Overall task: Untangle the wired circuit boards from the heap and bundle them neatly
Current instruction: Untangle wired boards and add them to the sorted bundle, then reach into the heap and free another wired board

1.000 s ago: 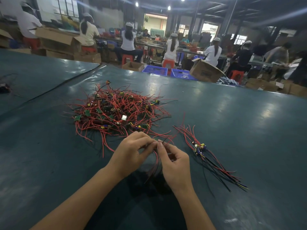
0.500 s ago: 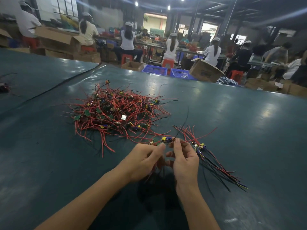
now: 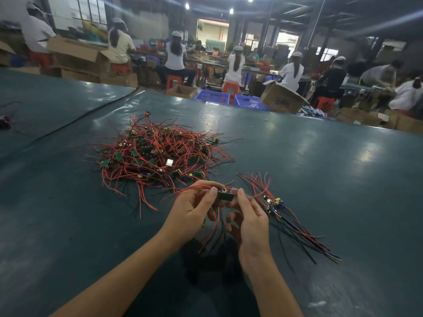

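Red-wired circuit board (image 3: 225,194) sits pinched between our left hand (image 3: 191,208) and right hand (image 3: 248,217) — near the heap (image 3: 158,154), left of the sorted bundle (image 3: 273,203) — fingertips curled on it.

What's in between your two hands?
A small wired circuit board. The left hand and the right hand each pinch one end of it, just above the table. The head view shows this.
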Motion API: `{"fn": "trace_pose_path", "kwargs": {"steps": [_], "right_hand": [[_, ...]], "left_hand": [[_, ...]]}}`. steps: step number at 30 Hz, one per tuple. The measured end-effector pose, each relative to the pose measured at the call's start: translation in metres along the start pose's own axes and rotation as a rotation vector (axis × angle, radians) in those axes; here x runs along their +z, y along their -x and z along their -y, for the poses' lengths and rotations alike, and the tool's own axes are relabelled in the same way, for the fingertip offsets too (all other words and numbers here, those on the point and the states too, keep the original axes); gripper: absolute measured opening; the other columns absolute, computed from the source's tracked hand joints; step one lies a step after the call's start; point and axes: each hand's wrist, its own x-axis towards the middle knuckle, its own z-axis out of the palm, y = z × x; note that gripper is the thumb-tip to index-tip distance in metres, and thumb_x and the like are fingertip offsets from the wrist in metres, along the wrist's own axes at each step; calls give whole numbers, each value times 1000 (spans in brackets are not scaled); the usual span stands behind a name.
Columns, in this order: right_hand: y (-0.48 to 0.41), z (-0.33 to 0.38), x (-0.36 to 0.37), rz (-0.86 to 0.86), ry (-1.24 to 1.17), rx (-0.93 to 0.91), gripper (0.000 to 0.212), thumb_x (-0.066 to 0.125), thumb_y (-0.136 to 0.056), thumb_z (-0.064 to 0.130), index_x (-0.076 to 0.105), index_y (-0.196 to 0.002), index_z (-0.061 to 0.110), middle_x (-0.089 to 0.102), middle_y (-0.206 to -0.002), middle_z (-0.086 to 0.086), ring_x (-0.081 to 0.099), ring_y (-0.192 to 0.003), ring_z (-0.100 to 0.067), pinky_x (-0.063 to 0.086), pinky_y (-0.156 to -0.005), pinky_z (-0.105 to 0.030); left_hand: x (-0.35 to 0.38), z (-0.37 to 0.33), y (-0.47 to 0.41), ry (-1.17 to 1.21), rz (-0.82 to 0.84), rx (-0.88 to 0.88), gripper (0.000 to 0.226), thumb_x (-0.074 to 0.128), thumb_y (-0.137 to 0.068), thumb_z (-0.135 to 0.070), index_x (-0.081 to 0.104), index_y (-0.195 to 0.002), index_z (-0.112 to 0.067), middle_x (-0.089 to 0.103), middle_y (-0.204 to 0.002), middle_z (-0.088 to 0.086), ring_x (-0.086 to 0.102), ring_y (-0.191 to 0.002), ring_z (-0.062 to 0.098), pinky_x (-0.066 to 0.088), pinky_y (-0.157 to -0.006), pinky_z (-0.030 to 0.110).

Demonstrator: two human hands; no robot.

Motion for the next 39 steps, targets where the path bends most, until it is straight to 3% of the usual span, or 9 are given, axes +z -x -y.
{"fn": "trace_pose_path", "kwargs": {"steps": [4, 8, 12, 16, 20, 24, 28, 33, 39], "right_hand": [[0, 0, -2, -16, 4, -16, 14, 70, -86, 32, 75, -75, 24, 59, -63, -1, 51, -54, -12, 46, -51, -28], [1, -1, -3, 52, -3, -58, 14, 66, -90, 18, 71, -77, 19, 55, -56, 5, 46, -45, -5, 39, -40, -18], [3, -4, 1, 165, 10, -29, 26, 62, -93, 14, 75, -71, 22, 71, -71, -3, 64, -59, -11, 53, -51, -23], [1, -5, 0, 96, 24, -2, 27, 62, -93, 25, 74, -68, 22, 73, -74, -8, 69, -64, -19, 55, -53, -28], [-2, -4, -3, -7, -48, 56, 22, 66, -90, 28, 73, -72, 16, 74, -74, -8, 66, -54, -16, 54, -48, -27], [0, -4, -1, -18, -14, 39, 17, 68, -88, 29, 70, -78, 16, 74, -75, -3, 59, -48, -8, 47, -41, -21], [3, -6, 3, 36, 41, -35, 24, 66, -90, 27, 73, -68, 21, 72, -75, -7, 66, -67, -20, 56, -57, -28], [3, -5, 3, 17, 140, -40, 28, 63, -93, 33, 68, -73, 14, 71, -79, -17, 67, -76, -29, 57, -80, -48], [2, -3, 2, -44, 98, 10, 28, 69, -89, 29, 75, -63, 23, 71, -70, -8, 61, -60, -22, 55, -60, -37]], "left_hand": [[-3, 1, 1, 21, 23, -56, 16, 50, -100, -17, 65, -99, -18, 70, -78, 2, 64, -61, 14, 44, -47, 18], [-2, -3, 1, 171, -7, -215, 42, 58, -83, -55, 61, -98, -16, 70, -78, 5, 63, -61, 21, 48, -49, 24], [0, -5, -3, 164, 2, -357, 60, 59, -71, -63, 71, -89, -7, 73, -77, 10, 70, -65, 22, 54, -57, 27], [0, -2, -2, 38, -43, -261, 38, 64, -77, -52, 72, -68, -16, 69, -65, 5, 63, -58, 16, 49, -59, 26], [0, 0, -2, 140, -25, -259, 11, 67, -88, -24, 73, -81, -17, 69, -70, 3, 57, -53, 10, 43, -45, 18], [2, 3, -1, 131, 5, -313, 31, 76, -76, -48, 76, -84, -18, 75, -87, 8, 69, -76, 23, 54, -69, 33], [2, 5, 0, 75, 22, -338, 50, 70, -65, -69, 78, -83, -23, 76, -84, 5, 73, -75, 21, 54, -66, 27], [0, 7, -3, 93, -70, -341, 30, 76, -70, -52, 73, -75, -23, 74, -78, 9, 71, -72, 24, 57, -70, 37], [-4, 11, -4, 48, -58, -381, 19, 78, -78, -37, 73, -75, -18, 75, -80, 10, 73, -78, 28, 57, -77, 41]]}}
